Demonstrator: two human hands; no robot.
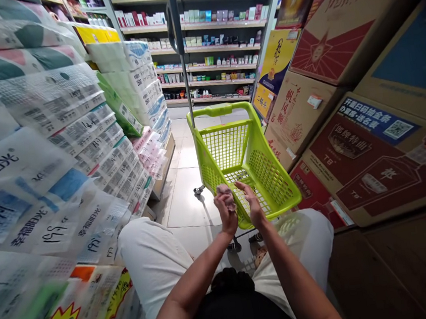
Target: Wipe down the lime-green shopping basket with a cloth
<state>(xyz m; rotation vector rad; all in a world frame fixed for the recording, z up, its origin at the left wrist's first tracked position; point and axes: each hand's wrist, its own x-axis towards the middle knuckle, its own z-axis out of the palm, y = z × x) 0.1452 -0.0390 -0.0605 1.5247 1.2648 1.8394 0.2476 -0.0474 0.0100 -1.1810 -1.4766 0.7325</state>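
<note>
A green plastic shopping basket on wheels (275,175) stands on the floor right in front of my knees, its mesh inside visible. My left hand (226,211) is closed around a crumpled pinkish-grey cloth (224,193), held over the basket's near left side. Beside it, my right hand (251,203) is over the near rim with its fingers stretched out and apart, holding nothing. A small gap lies between the two hands. Whether either hand touches the rim I cannot tell. The basket's tall grey pull handle (185,76) rises from its left side.
Packs of tissue paper (89,137) are stacked high close on my left. Cardboard cartons (367,148) form a wall on my right. Shelves of small boxed goods (209,48) cross the far end of the aisle. Pale floor tiles (184,198) show left of the basket.
</note>
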